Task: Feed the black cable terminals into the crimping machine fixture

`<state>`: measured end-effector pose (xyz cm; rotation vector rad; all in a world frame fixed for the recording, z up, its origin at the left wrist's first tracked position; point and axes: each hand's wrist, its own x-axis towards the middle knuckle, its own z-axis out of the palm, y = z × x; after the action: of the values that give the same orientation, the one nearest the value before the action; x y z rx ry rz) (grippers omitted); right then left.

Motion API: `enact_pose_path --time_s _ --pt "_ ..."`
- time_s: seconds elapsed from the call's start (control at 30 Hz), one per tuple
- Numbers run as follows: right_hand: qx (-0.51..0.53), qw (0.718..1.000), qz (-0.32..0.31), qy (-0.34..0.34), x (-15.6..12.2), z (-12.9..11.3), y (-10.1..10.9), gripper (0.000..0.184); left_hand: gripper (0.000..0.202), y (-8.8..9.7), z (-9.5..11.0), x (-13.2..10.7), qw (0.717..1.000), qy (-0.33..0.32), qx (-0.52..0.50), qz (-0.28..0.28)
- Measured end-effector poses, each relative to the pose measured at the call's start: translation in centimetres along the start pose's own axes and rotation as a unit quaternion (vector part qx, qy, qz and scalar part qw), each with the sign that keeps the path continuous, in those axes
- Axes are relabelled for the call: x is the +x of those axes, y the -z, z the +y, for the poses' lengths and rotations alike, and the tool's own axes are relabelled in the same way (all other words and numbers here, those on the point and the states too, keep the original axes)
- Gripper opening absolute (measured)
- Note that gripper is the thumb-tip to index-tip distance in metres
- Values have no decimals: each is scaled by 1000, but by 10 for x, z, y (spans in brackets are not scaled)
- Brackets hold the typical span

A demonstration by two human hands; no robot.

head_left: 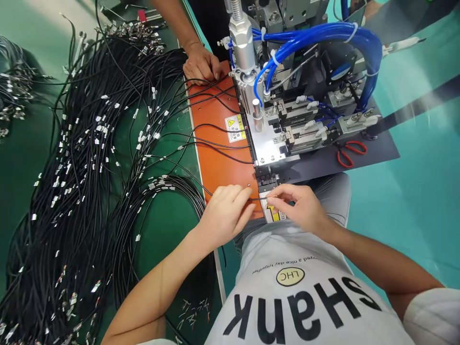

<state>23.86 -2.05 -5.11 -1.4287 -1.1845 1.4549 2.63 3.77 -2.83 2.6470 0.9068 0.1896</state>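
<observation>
Both hands are in close at the near edge of the orange plate [215,120]. The left hand [224,215] has its grip closed on a thin black wire [259,198], thumb and fingers pinched on it. The right hand [302,208] pinches the same wire just to the right, so a short bare stretch runs taut between the 2 hands. That stretch sits right in front of the machine [273,124], just below its dark front block, with the rest of the wire trailing off left toward the green surface [168,225].

By the look of it, this wire is very light, limp and smooth-jacketed, likely to sag or slip if held loosely. I'd judge the best hold is exactly this one: 2 fingertip pinches close to the end, so the tip stays straight.

Off to the left lies a big heap of black cables [82,167], flecked with small metal pieces. Several strands cross the orange plate. At the far end, a co-worker's hand [201,64] rests on those strands. Blue hoses [323,33] loop over the machine, and red scissors [350,153] lie on its right side.
</observation>
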Motion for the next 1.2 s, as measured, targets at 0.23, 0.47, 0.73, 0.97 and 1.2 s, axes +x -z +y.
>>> enact_pose_path --time_s 0.23,0.47,0.73,0.97,1.2 --pt "-25 999 -7 -25 -1 8 16 21 14 -19 15 24 968 31 -248 -1" --pt "-86 995 -31 39 -1 10 24 18 17 -21 18 23 949 62 -310 -10" --pt "-140 985 -24 99 -7 1 18 18 19 -20 20 16 932 85 -353 19" --pt "-234 959 -73 144 -13 -4 14 21 18 -9 27 4 937 82 -340 -11" --pt "-257 951 -106 134 -17 -4 9 22 27 40 -50 14 978 76 -173 85"
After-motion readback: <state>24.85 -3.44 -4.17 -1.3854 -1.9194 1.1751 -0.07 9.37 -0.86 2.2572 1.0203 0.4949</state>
